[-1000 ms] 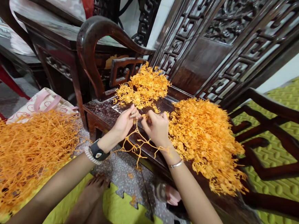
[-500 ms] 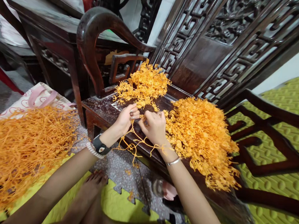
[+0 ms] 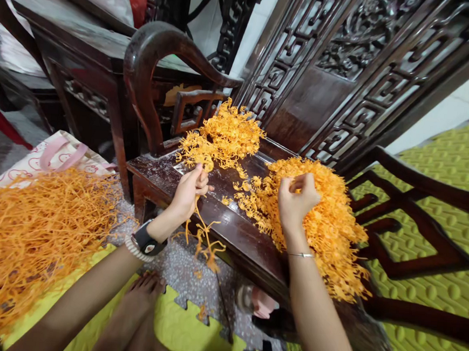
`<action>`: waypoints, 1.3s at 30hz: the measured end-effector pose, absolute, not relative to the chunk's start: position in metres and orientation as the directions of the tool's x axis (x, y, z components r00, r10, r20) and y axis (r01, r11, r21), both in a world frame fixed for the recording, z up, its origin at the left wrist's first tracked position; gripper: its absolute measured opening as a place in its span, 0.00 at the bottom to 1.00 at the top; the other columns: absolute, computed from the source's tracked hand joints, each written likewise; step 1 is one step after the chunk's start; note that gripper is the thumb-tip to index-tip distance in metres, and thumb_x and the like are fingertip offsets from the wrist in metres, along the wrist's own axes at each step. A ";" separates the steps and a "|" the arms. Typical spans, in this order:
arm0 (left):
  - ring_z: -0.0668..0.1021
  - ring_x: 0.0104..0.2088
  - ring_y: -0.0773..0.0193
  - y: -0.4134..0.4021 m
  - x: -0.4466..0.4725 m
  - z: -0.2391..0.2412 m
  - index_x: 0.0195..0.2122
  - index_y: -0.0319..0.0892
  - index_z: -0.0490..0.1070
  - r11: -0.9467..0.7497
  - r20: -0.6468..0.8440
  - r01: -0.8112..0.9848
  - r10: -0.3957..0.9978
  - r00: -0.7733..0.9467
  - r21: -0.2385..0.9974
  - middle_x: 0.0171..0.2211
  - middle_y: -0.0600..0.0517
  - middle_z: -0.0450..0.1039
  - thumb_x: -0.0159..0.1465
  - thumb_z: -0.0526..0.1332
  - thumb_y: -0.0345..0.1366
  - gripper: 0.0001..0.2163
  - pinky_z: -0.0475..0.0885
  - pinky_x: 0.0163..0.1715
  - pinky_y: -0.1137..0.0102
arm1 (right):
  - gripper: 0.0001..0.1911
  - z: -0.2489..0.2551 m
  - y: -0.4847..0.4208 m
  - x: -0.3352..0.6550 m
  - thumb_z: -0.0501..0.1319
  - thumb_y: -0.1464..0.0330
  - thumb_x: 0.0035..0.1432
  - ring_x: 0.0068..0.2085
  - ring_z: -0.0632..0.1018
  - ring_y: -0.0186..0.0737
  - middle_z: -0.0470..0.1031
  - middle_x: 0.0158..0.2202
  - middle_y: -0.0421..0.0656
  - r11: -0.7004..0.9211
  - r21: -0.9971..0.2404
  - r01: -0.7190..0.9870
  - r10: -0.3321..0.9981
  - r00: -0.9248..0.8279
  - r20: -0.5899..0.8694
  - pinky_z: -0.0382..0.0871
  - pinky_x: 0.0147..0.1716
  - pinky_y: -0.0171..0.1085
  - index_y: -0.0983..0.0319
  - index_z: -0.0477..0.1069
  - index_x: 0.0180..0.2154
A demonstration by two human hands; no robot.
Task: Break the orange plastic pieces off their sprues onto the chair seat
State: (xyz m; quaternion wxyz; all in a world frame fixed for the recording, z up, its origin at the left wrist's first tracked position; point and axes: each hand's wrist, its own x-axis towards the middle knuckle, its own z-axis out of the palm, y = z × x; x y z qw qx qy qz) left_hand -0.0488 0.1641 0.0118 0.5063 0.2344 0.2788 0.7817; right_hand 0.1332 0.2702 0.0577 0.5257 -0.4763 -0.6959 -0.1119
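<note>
My left hand (image 3: pixel 189 192) is closed above the front of the dark wooden chair seat (image 3: pixel 249 247). From its fingers hangs a bunch of thin, branching orange strands (image 3: pixel 205 238), rubbery or plastic in look. A heap of small, curly orange spider-like pieces (image 3: pixel 232 132) lies just beyond it on the seat. My right hand (image 3: pixel 298 199) is over a larger heap of the same pieces (image 3: pixel 331 232), its thumb and fingers pinched together. Whether anything is in that pinch I cannot make out against the orange behind it.
At the left lies a big mass of long orange strands (image 3: pixel 43 236) beside a cloth bag (image 3: pixel 57 156) with pink handles. The chair's curved armrest (image 3: pixel 147 44) rises behind my left hand. Yellow-green foam mats (image 3: pixel 190 323) cover parts of the floor. A pink-and-clear object (image 3: pixel 259 302) is under the seat.
My hands have moved apart. The right one has gone right, over the larger heap, while the left has shifted slightly left and down, still holding the dangling strands.
</note>
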 end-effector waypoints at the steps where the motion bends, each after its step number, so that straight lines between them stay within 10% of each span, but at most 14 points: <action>1: 0.50 0.12 0.78 0.164 -0.050 0.012 0.21 0.40 0.61 -0.302 0.075 -0.645 0.932 -0.355 0.701 0.14 0.64 0.45 0.66 0.55 0.41 0.17 0.66 0.25 0.76 | 0.02 0.059 0.271 0.133 0.54 0.70 0.52 0.22 0.62 0.36 0.59 0.19 0.36 0.527 -0.319 0.788 0.558 -0.037 0.829 0.56 0.29 0.39 0.60 0.62 0.27; 8: 0.49 0.13 0.78 0.164 -0.046 0.010 0.32 0.39 0.69 -0.269 0.147 -0.544 0.955 -0.257 0.795 0.15 0.65 0.43 0.63 0.58 0.41 0.10 0.67 0.24 0.76 | 0.09 0.045 0.264 0.119 0.51 0.71 0.57 0.32 0.68 0.46 0.70 0.26 0.49 0.348 -0.064 0.935 0.717 -0.222 0.661 0.56 0.39 0.48 0.63 0.67 0.27; 15: 0.54 0.13 0.76 0.162 -0.042 0.006 0.22 0.41 0.67 -0.209 0.175 -0.345 0.976 -0.126 0.915 0.14 0.63 0.49 0.59 0.63 0.41 0.13 0.67 0.21 0.76 | 0.11 0.034 0.268 0.132 0.55 0.77 0.51 0.40 0.67 0.53 0.72 0.30 0.51 0.383 -0.028 0.923 0.754 -0.295 0.587 0.54 0.41 0.54 0.63 0.71 0.21; 23: 0.56 0.13 0.76 0.163 -0.041 0.008 0.25 0.39 0.70 -0.217 0.175 -0.342 0.973 -0.149 0.914 0.12 0.63 0.51 0.58 0.64 0.42 0.11 0.69 0.23 0.75 | 0.15 0.040 0.237 0.100 0.46 0.62 0.66 0.31 0.70 0.38 0.69 0.28 0.41 0.839 -0.403 0.367 0.541 -0.647 0.537 0.61 0.33 0.38 0.60 0.66 0.32; 28: 0.57 0.12 0.76 0.163 -0.039 0.010 0.24 0.39 0.67 -0.186 0.130 -0.383 0.977 -0.167 0.905 0.11 0.63 0.53 0.56 0.65 0.40 0.11 0.68 0.22 0.75 | 0.15 0.033 0.229 0.090 0.56 0.57 0.60 0.23 0.62 0.32 0.56 0.21 0.33 0.791 -0.522 0.320 0.572 -0.689 0.445 0.56 0.24 0.33 0.59 0.58 0.28; 39: 0.55 0.13 0.76 0.165 -0.038 0.006 0.31 0.42 0.69 -0.291 0.167 -0.389 0.932 -0.323 0.874 0.13 0.64 0.52 0.58 0.63 0.39 0.07 0.62 0.18 0.76 | 0.08 0.025 0.237 0.087 0.58 0.63 0.57 0.29 0.69 0.33 0.66 0.28 0.38 0.583 -0.804 0.118 0.627 -0.694 0.353 0.67 0.29 0.34 0.59 0.61 0.33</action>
